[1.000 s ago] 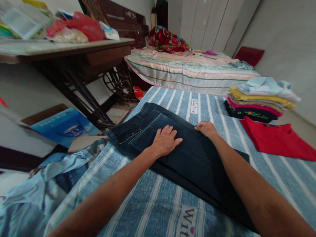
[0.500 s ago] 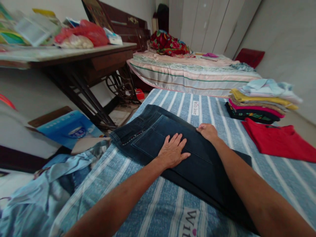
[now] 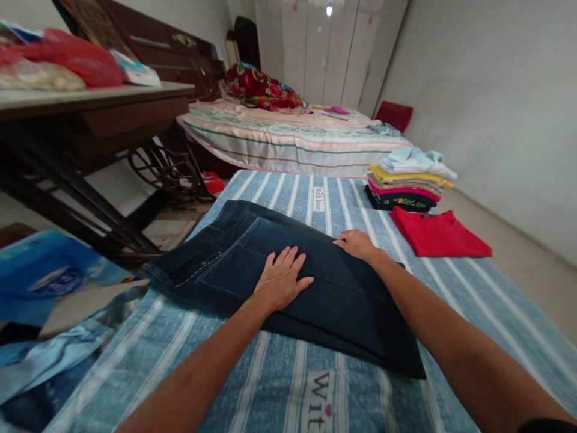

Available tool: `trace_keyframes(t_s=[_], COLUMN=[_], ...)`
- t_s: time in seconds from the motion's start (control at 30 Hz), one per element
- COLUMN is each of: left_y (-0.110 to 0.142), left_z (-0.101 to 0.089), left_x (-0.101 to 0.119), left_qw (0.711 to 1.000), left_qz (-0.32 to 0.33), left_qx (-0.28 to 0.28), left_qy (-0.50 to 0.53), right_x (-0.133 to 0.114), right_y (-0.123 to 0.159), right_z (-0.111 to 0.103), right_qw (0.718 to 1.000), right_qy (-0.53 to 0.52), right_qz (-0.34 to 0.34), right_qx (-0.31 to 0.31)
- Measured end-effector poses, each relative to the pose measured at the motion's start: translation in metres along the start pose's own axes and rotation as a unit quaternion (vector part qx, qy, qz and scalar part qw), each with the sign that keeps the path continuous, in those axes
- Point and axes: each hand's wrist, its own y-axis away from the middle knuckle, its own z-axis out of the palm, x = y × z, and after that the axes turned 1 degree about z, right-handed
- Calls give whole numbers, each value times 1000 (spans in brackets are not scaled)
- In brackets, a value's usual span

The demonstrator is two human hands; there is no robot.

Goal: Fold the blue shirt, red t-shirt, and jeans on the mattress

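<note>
A pair of dark blue jeans point(image 3: 333, 304) lies folded on the blue striped bedspread point(image 3: 243, 385), with its waistband at the left. My left hand point(image 3: 280, 281) rests flat on the upper layer, fingers spread. At the far edge of the fold, my right hand point(image 3: 357, 244) has its fingers pinched together on the denim. The right forearm passes over the right end of the jeans and hides part of it. To the right of the jeans lies a folded red shirt point(image 3: 439, 236).
Behind the red shirt is a stack of folded clothes point(image 3: 403, 183). A sewing table point(image 3: 135, 114) with bags on top stands at the left. Below it are a blue box point(image 3: 58, 270) and loose denim clothes point(image 3: 58, 361). A second bed point(image 3: 288, 141) lies beyond.
The view has swung to the right, so the room appears shifted left. Both hands keep nearly the same places on the jeans. The far right end of the jeans now shows less beyond my right forearm.
</note>
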Motion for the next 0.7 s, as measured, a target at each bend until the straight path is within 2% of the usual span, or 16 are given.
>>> trace_keyframes(t_s=[0.17, 0.4, 0.7], left_y=[-2, -4, -5], left_z=[0, -3, -8], left_x=[0, 2, 4], left_qw=[1000, 1000, 999], left_qz=[-2, -5, -5], left_qx=[-1, -9, -21], left_qy=[-6, -19, -29], right_x=[17, 25, 78], right_y=[13, 8, 20], right_z=[-1, -1, -3], right_qw=[1000, 999, 976], right_qy=[4, -40, -163], right_qz=[-17, -5, 11], right_qx=[-21, -36, -148])
